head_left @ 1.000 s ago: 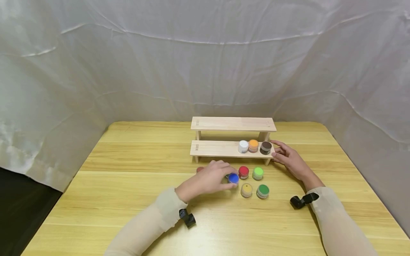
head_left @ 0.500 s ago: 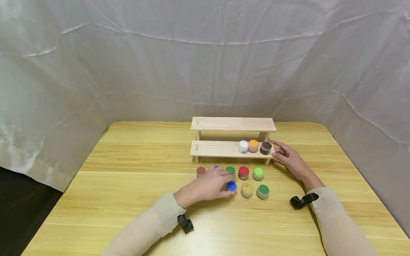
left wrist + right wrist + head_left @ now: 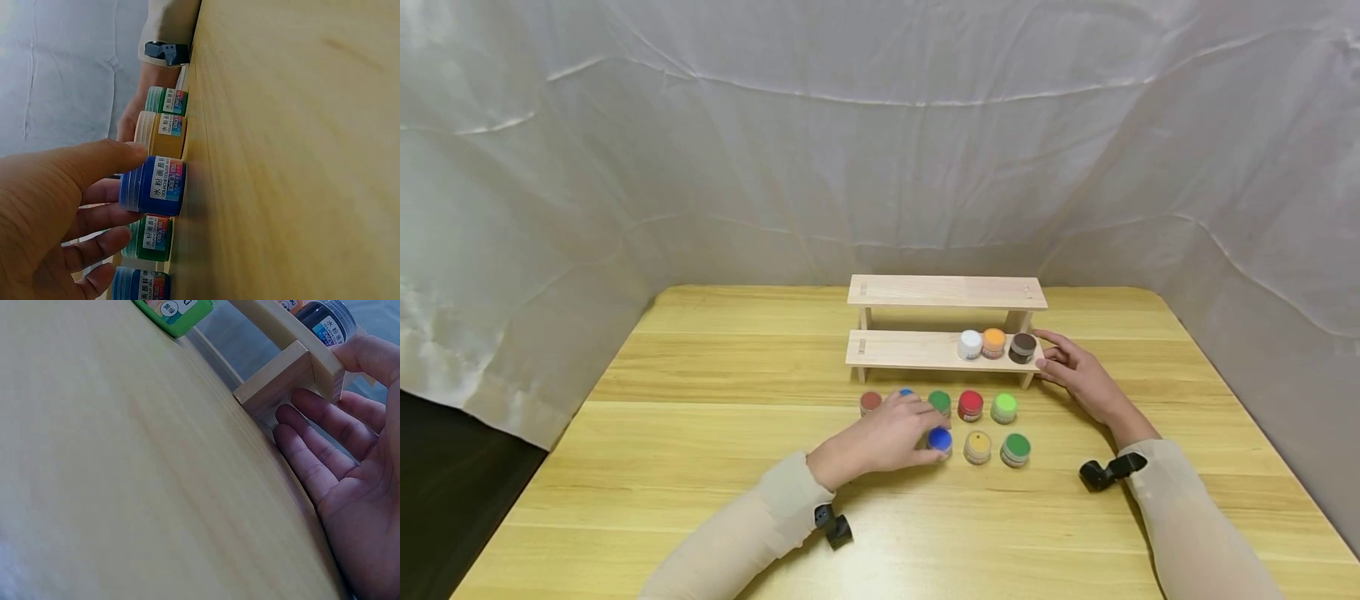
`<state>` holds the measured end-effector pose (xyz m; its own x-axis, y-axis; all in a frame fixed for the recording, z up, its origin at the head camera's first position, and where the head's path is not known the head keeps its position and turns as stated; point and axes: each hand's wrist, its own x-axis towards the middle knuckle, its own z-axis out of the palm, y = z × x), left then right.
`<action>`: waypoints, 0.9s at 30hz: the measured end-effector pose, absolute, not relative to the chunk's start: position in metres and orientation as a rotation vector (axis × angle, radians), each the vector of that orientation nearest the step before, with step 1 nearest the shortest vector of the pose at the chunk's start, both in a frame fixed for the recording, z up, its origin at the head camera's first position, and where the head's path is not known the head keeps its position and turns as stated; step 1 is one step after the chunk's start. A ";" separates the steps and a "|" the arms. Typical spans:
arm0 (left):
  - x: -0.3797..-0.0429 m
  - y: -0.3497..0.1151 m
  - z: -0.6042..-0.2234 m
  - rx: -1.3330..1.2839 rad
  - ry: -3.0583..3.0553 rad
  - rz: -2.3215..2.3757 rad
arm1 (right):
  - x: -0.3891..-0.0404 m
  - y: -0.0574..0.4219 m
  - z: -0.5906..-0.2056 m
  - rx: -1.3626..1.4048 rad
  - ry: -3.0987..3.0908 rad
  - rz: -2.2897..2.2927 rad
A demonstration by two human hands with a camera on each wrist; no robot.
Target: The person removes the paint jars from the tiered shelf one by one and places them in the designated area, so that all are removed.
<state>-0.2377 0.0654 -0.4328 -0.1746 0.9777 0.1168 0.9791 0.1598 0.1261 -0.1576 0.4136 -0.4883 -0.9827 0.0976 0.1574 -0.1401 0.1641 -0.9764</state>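
Note:
My left hand (image 3: 887,433) pinches a blue paint jar (image 3: 939,442) by its lid between thumb and fingers; the left wrist view shows the jar (image 3: 164,186) standing at table level. Behind the fingers, a second blue jar (image 3: 906,392) is mostly covered, and a dark green jar (image 3: 938,402) shows in part. My right hand (image 3: 1078,379) grips the right end of a two-tier wooden rack's lower shelf (image 3: 910,350). In the right wrist view its thumb is on the shelf's end, with the fingers below beside the leg (image 3: 275,375). White (image 3: 970,344), orange (image 3: 993,342) and black-brown (image 3: 1022,347) jars stand on that shelf.
On the table, the front row continues with yellow (image 3: 977,447) and green (image 3: 1016,450) jars. Red (image 3: 970,406), light green (image 3: 1003,408) and red-brown (image 3: 870,402) jars stand in the row behind. The upper shelf (image 3: 947,291) is at the back, before a grey cloth (image 3: 880,167).
My left hand has brought the blue jar slightly left and toward the front, level with the yellow jar; over the last half second it barely moved. The right hand stays on the rack.

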 end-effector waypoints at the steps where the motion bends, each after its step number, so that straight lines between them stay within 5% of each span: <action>1: -0.238 0.065 -0.433 -2.013 -2.388 -0.273 | -0.158 0.413 -0.488 0.042 -2.249 1.920; 27: -0.259 0.093 -0.398 -1.846 -2.448 -0.409 | -0.158 0.414 -0.490 0.062 -2.237 1.931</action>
<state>-0.2588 0.0933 -0.3985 -0.2869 0.9376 0.1962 0.9505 0.2531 0.1803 -0.1579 0.4143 -0.4896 -0.9819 0.0890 0.1669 -0.1522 0.1526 -0.9765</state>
